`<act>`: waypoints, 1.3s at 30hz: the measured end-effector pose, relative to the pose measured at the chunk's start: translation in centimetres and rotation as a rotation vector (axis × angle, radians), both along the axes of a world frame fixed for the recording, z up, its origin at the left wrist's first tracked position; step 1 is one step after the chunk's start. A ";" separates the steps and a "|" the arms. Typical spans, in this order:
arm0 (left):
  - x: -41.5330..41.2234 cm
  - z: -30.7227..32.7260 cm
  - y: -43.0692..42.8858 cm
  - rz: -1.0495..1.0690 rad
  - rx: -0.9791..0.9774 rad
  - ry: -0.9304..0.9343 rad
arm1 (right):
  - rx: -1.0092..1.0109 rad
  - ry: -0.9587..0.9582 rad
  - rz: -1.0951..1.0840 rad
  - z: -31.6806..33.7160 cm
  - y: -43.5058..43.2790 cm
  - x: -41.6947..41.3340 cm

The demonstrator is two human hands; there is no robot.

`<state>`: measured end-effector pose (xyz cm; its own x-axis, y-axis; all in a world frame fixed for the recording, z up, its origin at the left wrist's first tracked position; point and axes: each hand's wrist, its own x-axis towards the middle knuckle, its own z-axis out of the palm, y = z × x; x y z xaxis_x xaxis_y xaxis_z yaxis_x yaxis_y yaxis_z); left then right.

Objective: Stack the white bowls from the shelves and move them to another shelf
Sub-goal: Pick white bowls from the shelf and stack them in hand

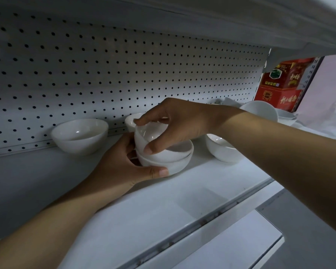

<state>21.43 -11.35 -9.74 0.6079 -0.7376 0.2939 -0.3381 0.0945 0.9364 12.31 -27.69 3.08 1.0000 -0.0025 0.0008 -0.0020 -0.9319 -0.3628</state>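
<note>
right hand [179, 121] fingers [153, 117] pinch the top bowl [144, 137], mouth tilted rightward; left hand [118, 164] grips the mouth-up stack [173, 159].

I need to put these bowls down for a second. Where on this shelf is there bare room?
Bare shelf runs along the front edge, before the stack that your left hand and right hand hold, and left of the lone bowl at the pegboard. Crowded rightward: a bowl beside the stack, more bowls by the red boxes.
</note>
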 end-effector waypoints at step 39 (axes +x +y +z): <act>-13.0 2.0 -0.2 0.286 -0.002 0.147 | 1.323 -0.380 -0.562 -9.4 0.8 -10.9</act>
<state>8.43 -11.59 -7.69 0.8268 -0.5299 0.1888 -0.2123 0.0169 0.9771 1.44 -26.87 -6.28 0.8082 -0.5863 -0.0559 0.0459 0.1572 -0.9865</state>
